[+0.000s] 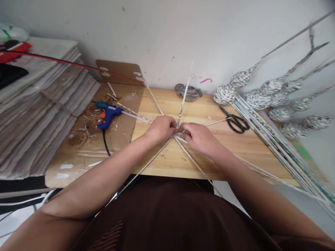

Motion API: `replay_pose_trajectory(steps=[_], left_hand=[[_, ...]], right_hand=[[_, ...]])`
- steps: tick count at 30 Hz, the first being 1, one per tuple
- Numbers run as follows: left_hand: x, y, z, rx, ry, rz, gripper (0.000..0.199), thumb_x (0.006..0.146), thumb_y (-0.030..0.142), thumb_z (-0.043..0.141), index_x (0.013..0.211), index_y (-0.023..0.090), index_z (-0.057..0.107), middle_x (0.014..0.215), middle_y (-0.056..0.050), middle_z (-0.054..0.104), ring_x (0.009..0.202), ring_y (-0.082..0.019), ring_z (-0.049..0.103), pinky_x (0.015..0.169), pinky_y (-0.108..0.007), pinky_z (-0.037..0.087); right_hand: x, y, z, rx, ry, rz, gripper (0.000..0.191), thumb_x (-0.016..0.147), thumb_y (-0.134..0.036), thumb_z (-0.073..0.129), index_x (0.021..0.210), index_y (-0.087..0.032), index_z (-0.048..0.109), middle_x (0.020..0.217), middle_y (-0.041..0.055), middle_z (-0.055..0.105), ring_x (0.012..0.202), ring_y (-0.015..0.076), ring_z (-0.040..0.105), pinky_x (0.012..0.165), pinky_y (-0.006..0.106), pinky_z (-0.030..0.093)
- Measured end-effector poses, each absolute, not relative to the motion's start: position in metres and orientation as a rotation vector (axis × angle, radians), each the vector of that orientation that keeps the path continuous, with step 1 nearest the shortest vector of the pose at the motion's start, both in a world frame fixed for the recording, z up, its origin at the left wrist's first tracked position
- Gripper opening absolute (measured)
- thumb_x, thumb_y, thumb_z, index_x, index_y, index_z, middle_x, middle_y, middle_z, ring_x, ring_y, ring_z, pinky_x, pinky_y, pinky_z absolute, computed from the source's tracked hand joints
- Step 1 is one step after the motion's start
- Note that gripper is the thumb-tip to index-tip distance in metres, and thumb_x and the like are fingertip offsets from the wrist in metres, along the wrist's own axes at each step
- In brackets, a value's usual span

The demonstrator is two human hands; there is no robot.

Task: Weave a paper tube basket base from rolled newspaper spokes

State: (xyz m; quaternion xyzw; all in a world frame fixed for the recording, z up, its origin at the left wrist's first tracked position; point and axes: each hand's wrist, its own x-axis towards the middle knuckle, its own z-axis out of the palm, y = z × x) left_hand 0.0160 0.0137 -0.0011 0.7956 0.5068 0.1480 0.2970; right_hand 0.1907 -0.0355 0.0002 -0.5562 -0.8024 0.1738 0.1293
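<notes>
Thin rolled paper sticks point(190, 153) cross at a centre point on the wooden table and fan out in several directions. My left hand point(163, 129) pinches the sticks at that crossing. Close beside it, my right hand point(197, 136) has its thumb and fingers closed on the paper sticks too. One printed paper stick point(184, 97) slants up from between the hands toward the wall. The fingertips partly hide the crossing, so how the sticks are woven there cannot be made out.
A blue glue gun point(110, 115) lies on stained cardboard point(78, 153) at left, beside stacked newspapers point(60, 87). Black scissors point(237, 122), a grey cloth point(188, 92), woven paper pieces point(225, 94) and a bundle of paper sticks point(277, 143) are at the back and right.
</notes>
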Motion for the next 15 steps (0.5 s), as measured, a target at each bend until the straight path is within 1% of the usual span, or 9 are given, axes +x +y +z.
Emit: replay_pose_trajectory(steps=[3, 6, 12, 15], left_hand=[[0.015, 0.014, -0.002, 2.11, 1.344, 0.442, 0.005, 0.074, 0.023, 0.066, 0.074, 0.018, 0.069, 0.071, -0.002, 0.069, 0.069, -0.017, 0.061, 0.065, -0.027, 0.041], [0.013, 0.014, -0.004, 2.123, 1.299, 0.472, 0.004, 0.074, 0.02, 0.064, 0.071, 0.019, 0.066, 0.066, 0.0, 0.066, 0.065, -0.016, 0.058, 0.062, -0.026, 0.039], [0.01, 0.016, -0.006, 2.168, 1.219, 0.497, 0.005, 0.075, 0.023, 0.062, 0.072, 0.02, 0.065, 0.065, 0.001, 0.066, 0.063, -0.016, 0.057, 0.059, -0.026, 0.037], [0.011, 0.016, -0.006, 2.1, 1.183, 0.462, 0.005, 0.076, 0.023, 0.061, 0.073, 0.02, 0.063, 0.057, 0.003, 0.062, 0.058, -0.015, 0.056, 0.059, -0.026, 0.039]], right_hand=[[0.192, -0.035, 0.001, -1.607, -2.323, 0.522, 0.013, 0.086, -0.016, 0.055, 0.091, -0.02, 0.066, 0.086, 0.0046, 0.069, 0.076, 0.0172, 0.06, 0.067, 0.026, 0.038], [0.193, -0.035, 0.003, -1.606, -2.293, 0.564, 0.011, 0.086, -0.019, 0.057, 0.091, -0.021, 0.067, 0.085, 0.0037, 0.07, 0.072, 0.0159, 0.059, 0.065, 0.026, 0.037], [0.192, -0.039, 0.006, -1.641, -2.257, 0.539, 0.011, 0.086, -0.021, 0.061, 0.095, -0.02, 0.066, 0.087, 0.0042, 0.07, 0.072, 0.0158, 0.058, 0.067, 0.026, 0.037], [0.19, -0.047, 0.005, -1.685, -2.214, 0.445, 0.013, 0.085, -0.021, 0.062, 0.098, -0.019, 0.064, 0.09, 0.0054, 0.069, 0.077, 0.0179, 0.059, 0.07, 0.028, 0.039]])
